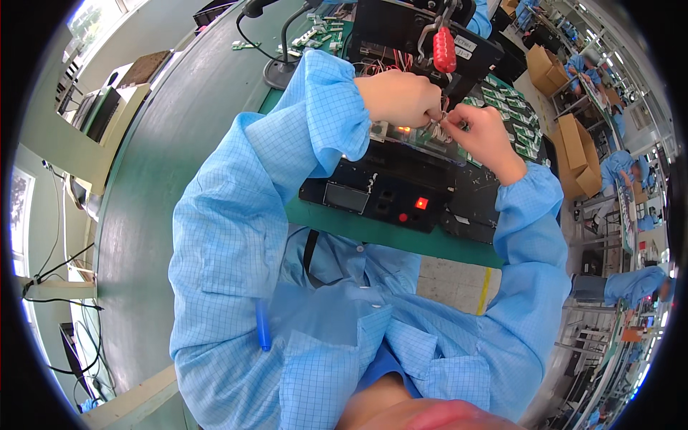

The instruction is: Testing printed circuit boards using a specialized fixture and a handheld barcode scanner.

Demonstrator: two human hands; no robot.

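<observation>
My left hand point(398, 98) and my right hand point(482, 138) meet over a black test fixture point(401, 190) on the green bench. Both pinch a small bundle of thin white wires point(438, 123) between their fingertips, just above a clear plate with an orange light. A red-handled toggle clamp point(444, 49) stands right behind the hands. The fixture's front panel shows a small grey display and a lit red square button point(421, 203). Both arms wear light blue checked sleeves.
Several small green circuit boards point(510, 107) lie in rows to the right of the fixture, more at the back point(315, 37). A black gooseneck stand point(276, 70) rises at the back left. Cardboard boxes point(579, 154) and other workers in blue sit at the right.
</observation>
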